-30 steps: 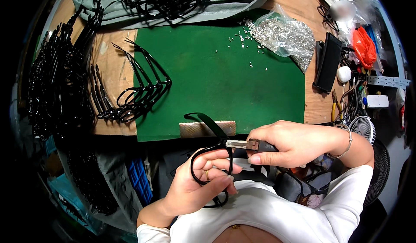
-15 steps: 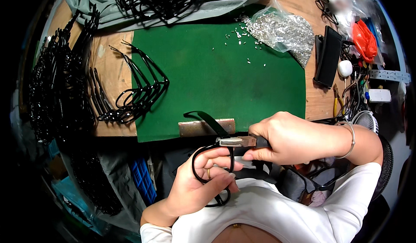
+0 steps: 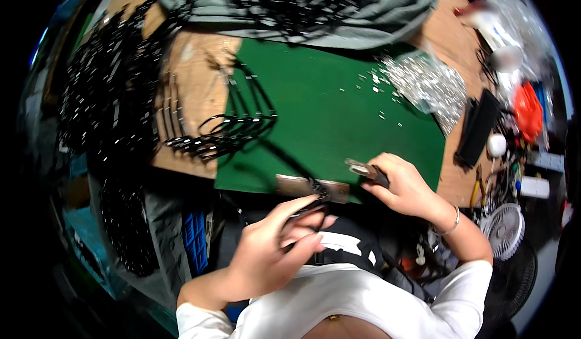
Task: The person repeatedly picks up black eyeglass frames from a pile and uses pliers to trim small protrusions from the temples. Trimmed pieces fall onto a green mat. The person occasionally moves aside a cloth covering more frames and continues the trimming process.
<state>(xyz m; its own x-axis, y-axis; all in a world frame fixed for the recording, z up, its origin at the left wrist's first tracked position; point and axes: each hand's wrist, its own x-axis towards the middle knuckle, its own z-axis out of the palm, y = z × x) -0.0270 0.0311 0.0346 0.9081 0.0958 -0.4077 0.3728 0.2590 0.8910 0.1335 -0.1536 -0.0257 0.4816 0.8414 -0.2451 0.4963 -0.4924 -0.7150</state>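
Observation:
My left hand (image 3: 257, 251) is closed around a black glasses frame (image 3: 289, 159), blurred by motion, one arm pointing up over the green mat (image 3: 339, 121). Pliers (image 3: 362, 169) with metal jaws and a dark handle are gripped in my right hand (image 3: 402, 185), with their jaws apart from the frame. Between the hands, a flat metal-topped block (image 3: 290, 185) lies at the mat's front edge, partly behind the frame. Left of the mat's middle, several black glasses frames (image 3: 245, 121) lie nested in a row.
A large heap of black frames (image 3: 109, 97) covers the left side, and another pile (image 3: 296, 0) rests on grey cloth (image 3: 387, 27). A clear bag of small silvery pieces (image 3: 426, 85) has spilled a few. At right are a black case (image 3: 478, 127), yellow-handled pliers (image 3: 478, 188) and a fan (image 3: 503, 230).
The pliers have come off the glasses frame and moved right with my right hand. My left hand still holds the frame, now swung left. The whole view has shifted and blurred.

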